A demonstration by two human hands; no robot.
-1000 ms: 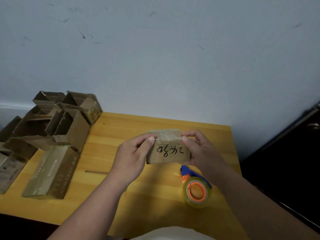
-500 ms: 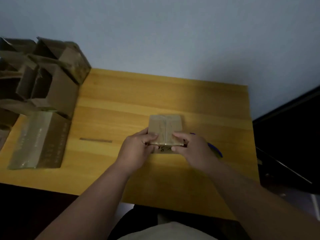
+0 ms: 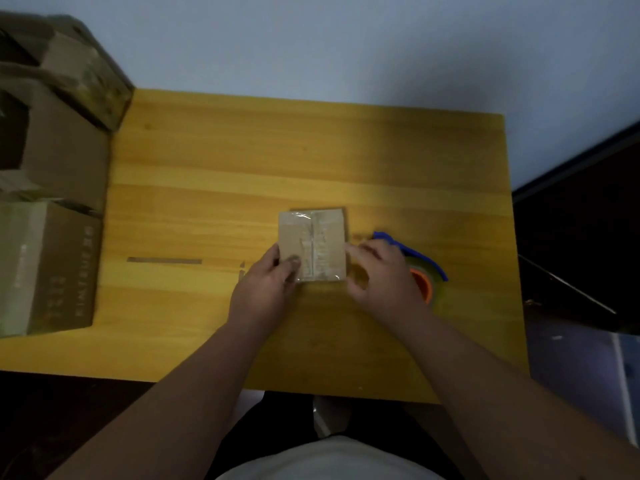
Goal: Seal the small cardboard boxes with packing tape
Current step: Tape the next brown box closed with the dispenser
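Yellow wooden table (image 3: 242,161) fills most of the view, pale wall behind it; dark floor area off the right edge.

Stack of larger cardboard boxes (image 3: 52,188) along the table's left side, some with open flaps, the nearest one (image 3: 48,268) closed with print on its side; all well apart from the hands.

Both forearms come in from the bottom of the view; white garment at bottom centre.

Small cardboard box (image 3: 312,244) lies flat on the table, centre-right, between the two hands; top face up, long axis running away from the person.

Left hand (image 3: 265,289) at the box's near-left corner; thumb pressed on the top face, fingers against the left side; holding it, fingers curled round that edge.

Right hand (image 3: 384,275) just right of the box; fingertips at the right edge, fingers loosely bent; blurred, cannot tell whether it touches or grips anything.

Tape dispenser (image 3: 424,268) directly behind the right hand, partly hidden by it; blue blade arm, orange core, clear tape roll; sits on the table just right of the box.

Box look: brown, flaps closed; strip of clear glossy tape down the centre seam, wrinkled, reaching both the far and near ends of the top.

Thin dark strip (image 3: 164,260) on the table, left of the left hand, apart from the box.
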